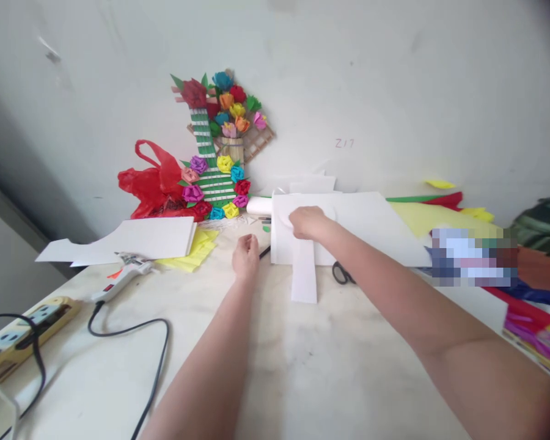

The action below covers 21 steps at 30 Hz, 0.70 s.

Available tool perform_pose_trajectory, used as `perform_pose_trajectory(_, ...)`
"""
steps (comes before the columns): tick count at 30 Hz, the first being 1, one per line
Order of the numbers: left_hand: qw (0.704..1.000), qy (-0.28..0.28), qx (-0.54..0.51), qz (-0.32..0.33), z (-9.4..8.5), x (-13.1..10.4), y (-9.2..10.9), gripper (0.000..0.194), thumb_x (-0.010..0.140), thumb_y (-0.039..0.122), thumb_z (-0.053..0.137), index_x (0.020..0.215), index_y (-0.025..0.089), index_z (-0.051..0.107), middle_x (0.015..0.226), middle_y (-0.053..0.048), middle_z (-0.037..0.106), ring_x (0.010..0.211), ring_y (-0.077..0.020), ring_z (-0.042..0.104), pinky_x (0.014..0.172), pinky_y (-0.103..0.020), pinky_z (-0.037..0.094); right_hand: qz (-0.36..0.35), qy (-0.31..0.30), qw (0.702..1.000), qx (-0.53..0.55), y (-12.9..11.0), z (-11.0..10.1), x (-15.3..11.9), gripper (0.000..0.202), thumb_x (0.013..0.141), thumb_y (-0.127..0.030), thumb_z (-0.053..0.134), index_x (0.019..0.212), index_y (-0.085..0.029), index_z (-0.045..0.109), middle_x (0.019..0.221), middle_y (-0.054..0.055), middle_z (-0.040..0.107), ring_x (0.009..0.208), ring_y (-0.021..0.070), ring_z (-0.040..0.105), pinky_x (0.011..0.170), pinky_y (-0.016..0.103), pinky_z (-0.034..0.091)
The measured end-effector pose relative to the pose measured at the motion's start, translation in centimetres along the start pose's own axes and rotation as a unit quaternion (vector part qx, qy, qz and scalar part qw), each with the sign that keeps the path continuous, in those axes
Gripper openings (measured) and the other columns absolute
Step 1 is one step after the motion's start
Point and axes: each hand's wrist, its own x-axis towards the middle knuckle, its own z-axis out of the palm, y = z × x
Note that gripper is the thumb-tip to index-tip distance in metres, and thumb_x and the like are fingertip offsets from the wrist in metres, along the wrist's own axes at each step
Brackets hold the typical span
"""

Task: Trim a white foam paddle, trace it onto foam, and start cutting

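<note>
Nearest my feed, a power strip (pixel 27 327) sits at the tabletop's (pixel 357 373) left edge, and a black cord (pixel 158 360) loops over to what looks like a glue gun (pixel 123 281). That loop is my first worry: if the left forearm (pixel 211 348) swings out and snags it, the gun could get dragged. Can't tell if it's hot. A white paper strip (pixel 305 275) pokes past the near edge of a big white sheet (pixel 362 226), its upper end under the right hand (pixel 309 223). Those fingers are curled downward, but whether they're pinching or just pressing is hidden from me. The left hand (pixel 246 255) is loosely curled just left of the sheet, by a thin black item (pixel 265 252); can't tell if it's gripping that. Black scissor handles (pixel 340 274) stick out by the right forearm (pixel 394 293), so I'd guess shoving the sheet might drag them along, or a sideways nudge could skew the strip. No brands I can read anywhere. Farthest back, the wall (pixel 394 79) has faint reddish handwriting, "217" or maybe "Z17".
</note>
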Motion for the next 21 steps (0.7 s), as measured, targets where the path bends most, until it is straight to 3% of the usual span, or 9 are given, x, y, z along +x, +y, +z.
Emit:
perform_pose_trajectory(3,0.997,-0.081,-0.002,0.001,0.5,-0.5,0.3,0.022,0.062,0.034,0.065,0.082,0.023,0.061,0.081,-0.007,0.066,0.087,-0.0244,0.059,0.090,-0.038,0.034,0.037,-0.071,0.997,-0.017,3.6,0.9,-4.3,0.030,0.066,-0.023,0.056,0.095,-0.018,0.064,0.096,0.015,0.063,0.094,0.0252,0.057,0.074,0.033,0.042)
perform_pose_trajectory(6,0.989,-0.147,-0.033,-0.003,0.7,-0.7,0.3,0.028,0.060,0.032,0.068,0.086,0.023,0.062,0.077,-0.006,0.067,0.084,-0.0238,0.060,0.090,-0.039,0.036,0.056,-0.129,0.990,-0.019,5.3,3.4,-7.7,0.029,0.066,-0.022,0.054,0.092,-0.016,0.064,0.094,0.016,0.064,0.090,0.0251,0.059,0.067,0.031,0.044)
perform_pose_trajectory(8,0.983,-0.171,-0.062,-0.015,0.8,-0.7,0.3,0.032,0.060,0.034,0.068,0.089,0.021,0.062,0.079,-0.007,0.067,0.083,-0.0236,0.060,0.088,-0.039,0.038,0.074,-0.123,0.990,-0.006,5.3,5.1,-9.2,0.032,0.067,-0.022,0.052,0.097,-0.015,0.062,0.098,0.016,0.063,0.088,0.0246,0.060,0.065,0.030,0.044)
perform_pose_trajectory(12,0.971,-0.205,-0.116,-0.042,0.6,-0.8,0.5,0.041,0.063,0.041,0.064,0.097,0.017,0.059,0.085,-0.009,0.066,0.085,-0.0225,0.060,0.088,-0.038,0.038,0.109,-0.042,0.993,0.029,5.1,7.2,-10.3,0.041,0.070,-0.018,0.047,0.110,-0.014,0.053,0.099,0.016,0.062,0.089,0.0228,0.059,0.068,0.030,0.043)
perform_pose_trajectory(17,0.948,-0.203,-0.209,-0.132,0.2,-1.0,1.5,0.044,0.076,0.050,0.046,0.103,0.017,0.056,0.096,-0.012,0.064,0.099,-0.0207,0.056,0.095,-0.038,0.031,0.147,-0.051,0.986,0.067,7.2,6.3,-11.0,0.032,0.070,-0.022,0.048,0.100,-0.020,0.059,0.102,0.012,0.062,0.091,0.0227,0.058,0.065,0.029,0.041)
perform_pose_trajectory(21,0.957,-0.139,-0.221,-0.126,0.2,-1.1,2.7,0.044,0.078,0.053,0.036,0.096,0.019,0.057,0.102,-0.011,0.063,0.115,-0.0193,0.044,0.101,-0.039,0.020,0.161,-0.001,0.983,0.090,8.6,3.9,-12.5,0.033,0.067,-0.029,0.050,0.099,-0.030,0.060,0.105,0.006,0.061,0.091,0.0216,0.057,0.063,0.028,0.039)
